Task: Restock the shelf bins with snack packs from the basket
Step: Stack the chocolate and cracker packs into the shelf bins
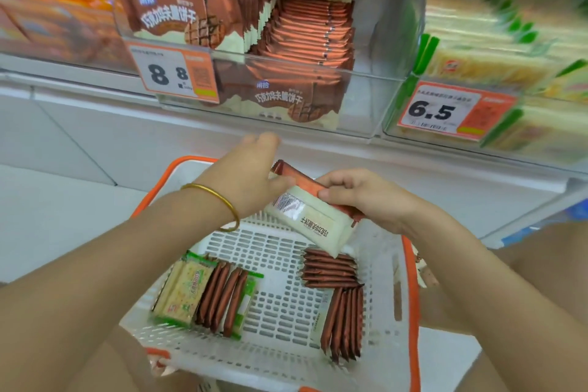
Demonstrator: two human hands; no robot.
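The shelf (79, 79) carries clear bins (359, 98) holding brown packs (302, 31) and green-edged packs (496, 54).

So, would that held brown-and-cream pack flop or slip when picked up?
Probably stiffish: the snack pack looks flat with the right hand gripping just its top edge. Glossy wrapper, so perhaps slippery. Likely light, given that small grip.

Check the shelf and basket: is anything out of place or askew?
Mildly. In the brown-pack bin, left packs stand upright, right packs lie stacked flat, and one pack leans behind the front wall. In the basket, brown packs mix with green packs.
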